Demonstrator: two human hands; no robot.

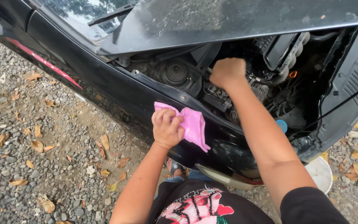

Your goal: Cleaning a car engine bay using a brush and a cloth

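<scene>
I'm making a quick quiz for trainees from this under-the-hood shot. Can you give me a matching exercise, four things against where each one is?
Things:
1. pink cloth
2. right hand
3. blue cap
4. white bucket

Places:
A. on the gravel below the car's front
B. in the engine bay, right of the right forearm
C. closed in a fist over the engine parts
D. gripped by the left hand at the fender edge

Pairs: 1-D, 2-C, 3-B, 4-A
</scene>
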